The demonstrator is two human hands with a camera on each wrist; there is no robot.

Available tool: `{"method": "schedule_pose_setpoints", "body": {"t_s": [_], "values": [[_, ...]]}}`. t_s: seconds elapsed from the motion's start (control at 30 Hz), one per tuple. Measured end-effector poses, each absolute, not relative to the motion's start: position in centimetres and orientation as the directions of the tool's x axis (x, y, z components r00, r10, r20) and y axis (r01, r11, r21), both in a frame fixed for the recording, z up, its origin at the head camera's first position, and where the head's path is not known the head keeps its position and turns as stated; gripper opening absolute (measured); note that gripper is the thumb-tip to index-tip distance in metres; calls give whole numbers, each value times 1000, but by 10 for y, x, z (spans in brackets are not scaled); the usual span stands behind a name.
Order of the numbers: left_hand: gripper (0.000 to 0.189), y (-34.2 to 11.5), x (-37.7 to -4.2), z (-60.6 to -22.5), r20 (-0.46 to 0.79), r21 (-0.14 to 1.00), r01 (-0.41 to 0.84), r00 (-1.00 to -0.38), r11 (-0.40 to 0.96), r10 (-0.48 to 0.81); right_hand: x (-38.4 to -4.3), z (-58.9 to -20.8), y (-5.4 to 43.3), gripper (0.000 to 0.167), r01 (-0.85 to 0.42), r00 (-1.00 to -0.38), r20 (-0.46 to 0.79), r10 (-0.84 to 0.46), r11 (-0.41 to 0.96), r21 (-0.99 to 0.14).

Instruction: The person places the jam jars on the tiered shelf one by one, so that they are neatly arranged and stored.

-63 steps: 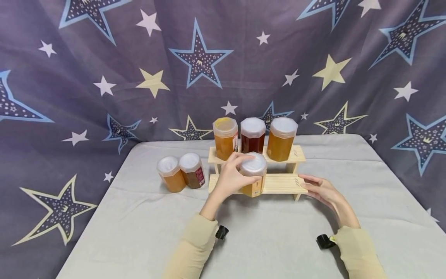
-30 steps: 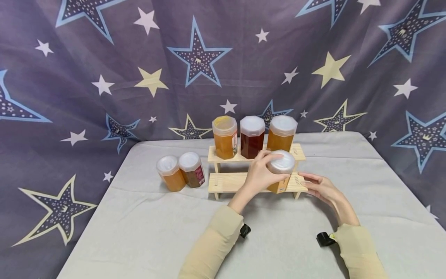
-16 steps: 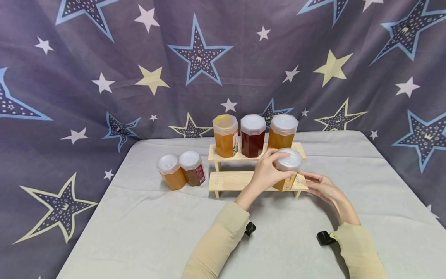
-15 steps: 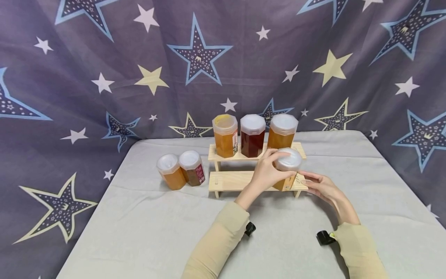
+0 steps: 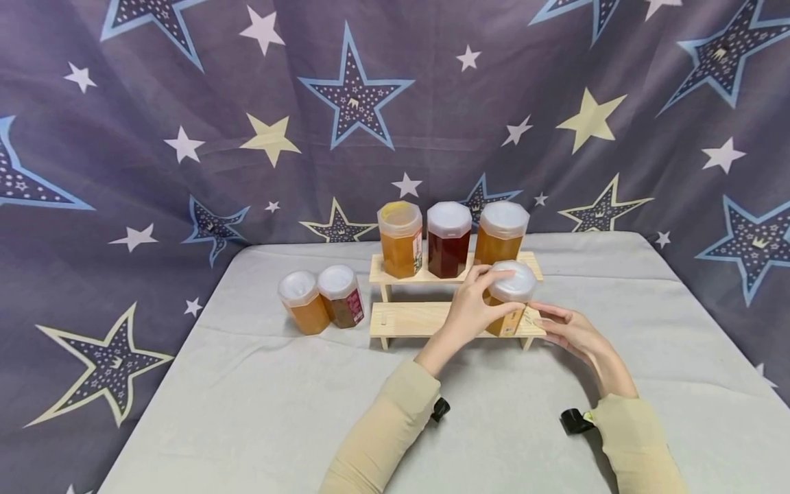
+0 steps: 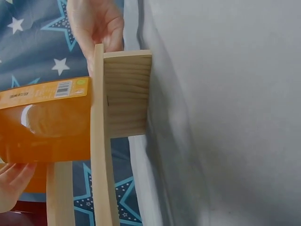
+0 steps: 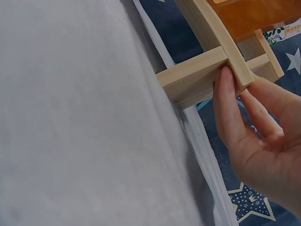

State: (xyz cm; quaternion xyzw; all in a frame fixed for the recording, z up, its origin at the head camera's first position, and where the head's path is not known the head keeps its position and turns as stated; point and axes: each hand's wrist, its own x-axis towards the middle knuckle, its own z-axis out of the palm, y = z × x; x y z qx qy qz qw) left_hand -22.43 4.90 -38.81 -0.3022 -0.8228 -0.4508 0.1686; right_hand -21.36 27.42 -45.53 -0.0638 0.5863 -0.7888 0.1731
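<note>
My left hand [image 5: 467, 310] grips an amber honey jar [image 5: 507, 324] with a whitish lid, thumb in front and fingers round the far side. It stands at the right of the lower tier of a two-step wooden display stand [image 5: 410, 319]. In the left wrist view the base of the honey jar [image 6: 51, 129] meets the board. My right hand [image 5: 577, 337] holds the right end of that tier; the right wrist view has its fingers [image 7: 229, 101] bent against the board's end. Three jars fill the upper tier: amber [image 5: 400, 255], dark red [image 5: 447, 256] and golden [image 5: 494, 250], the last partly hidden.
Left of the stand, an orange-amber jar [image 5: 308, 316] and a brown jar [image 5: 344, 308] with a purplish label stand side by side on the grey cloth [image 5: 247, 412]. A star-patterned curtain [image 5: 432, 123] hangs behind the table.
My left hand has carried the honey jar rightward along the lower tier, from its middle to its right end. Over the last half second it barely moves. My right hand keeps its place.
</note>
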Motion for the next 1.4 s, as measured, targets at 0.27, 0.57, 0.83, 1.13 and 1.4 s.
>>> {"method": "schedule_pose_setpoints", "body": {"t_s": [0.27, 0.57, 0.83, 1.13, 1.4], "values": [[48, 49, -220, -388, 494, 672, 625, -778, 397, 387, -214, -456, 274, 33, 213, -937, -133, -323, -226, -951], [45, 42, -216, -389, 480, 678, 625, -775, 387, 410, -214, -454, 273, 32, 227, -937, -150, -314, -224, -948], [32, 32, -211, -384, 580, 632, 675, -738, 381, 345, -214, -456, 273, 34, 223, -936, -143, -322, -229, -947], [26, 15, -210, -383, 632, 628, 700, -714, 341, 302, -214, -457, 273, 38, 199, -931, -102, -350, -253, -947], [25, -6, -212, -383, 611, 657, 675, -738, 336, 287, -214, -458, 274, 39, 195, -927, -89, -364, -266, -944]]}}
